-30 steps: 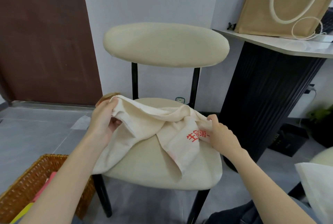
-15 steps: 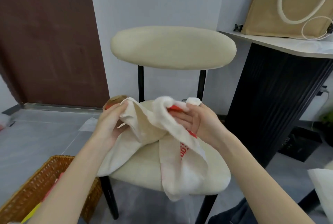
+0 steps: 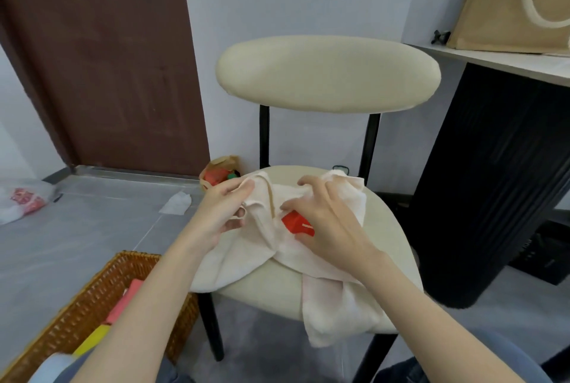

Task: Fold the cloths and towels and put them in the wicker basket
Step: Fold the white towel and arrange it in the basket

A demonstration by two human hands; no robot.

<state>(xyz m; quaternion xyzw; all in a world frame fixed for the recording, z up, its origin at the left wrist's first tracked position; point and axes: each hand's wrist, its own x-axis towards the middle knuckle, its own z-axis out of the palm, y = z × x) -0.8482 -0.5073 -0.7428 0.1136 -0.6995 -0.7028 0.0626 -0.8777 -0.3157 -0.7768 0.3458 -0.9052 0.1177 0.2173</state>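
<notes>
The cream cloth (image 3: 243,262) is found at the centre of the frame, bunched on the chair seat (image 3: 389,228). One corner is draped over the seat's left edge, and a long flap is left hanging off the front edge at lower centre. An upper edge of the cloth is gripped by the left hand (image 3: 220,214), with the fingers curled round it. A gathered fold beside the red print (image 3: 296,224) appears to be pinched between the thumb and bent fingers of the right hand (image 3: 328,228).

No flat fold is formed yet, and the main risk is judged to lie there. If the bunch is folded as it sits, creases and uneven layers are likely to be trapped inside. The hanging flap could also be dragged to the floor by its own weight if either grip is loosened, since little of it is supported by the seat.

The wicker basket (image 3: 86,305) is seen at lower left, already holding pink (image 3: 125,302) and yellow (image 3: 92,342) pieces. A loosely folded cloth could come open when it is carried across the gap to it.
</notes>
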